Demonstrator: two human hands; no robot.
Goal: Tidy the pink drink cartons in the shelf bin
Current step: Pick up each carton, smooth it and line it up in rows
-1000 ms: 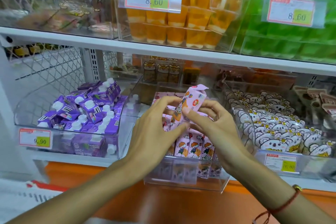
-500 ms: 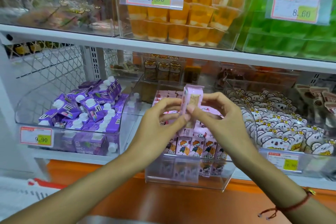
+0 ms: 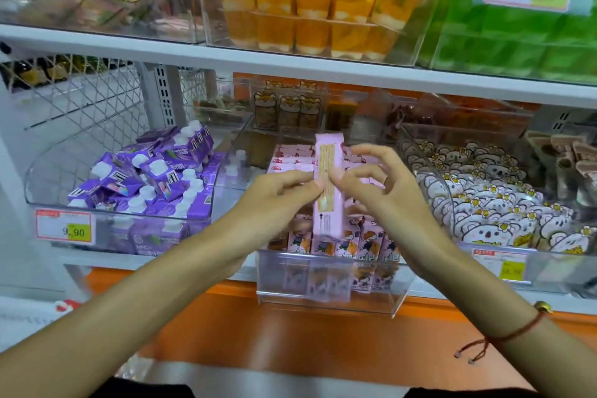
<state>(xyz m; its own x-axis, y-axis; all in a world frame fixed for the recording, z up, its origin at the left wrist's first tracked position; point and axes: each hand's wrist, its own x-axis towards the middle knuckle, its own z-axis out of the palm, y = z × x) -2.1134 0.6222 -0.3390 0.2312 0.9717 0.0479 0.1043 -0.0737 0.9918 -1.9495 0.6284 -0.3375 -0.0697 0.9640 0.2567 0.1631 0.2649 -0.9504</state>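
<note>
Head view — slim pink carton (image 3: 329, 186), upright

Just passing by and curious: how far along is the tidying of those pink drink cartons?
Partly done. A front row of pink cartons already stands upright in the clear bin. In hand: one pink carton, held upright above that row, pinched between the left hand and right hand. Left: setting it into the bin, and perhaps straightening the cartons lying flat at the back.

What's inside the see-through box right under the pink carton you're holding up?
The clear plastic bin holds more small pink cartoon-printed drink cartons: a standing front row and flat ones farther back. The held pink carton, left hand and right hand hide the middle.
</note>
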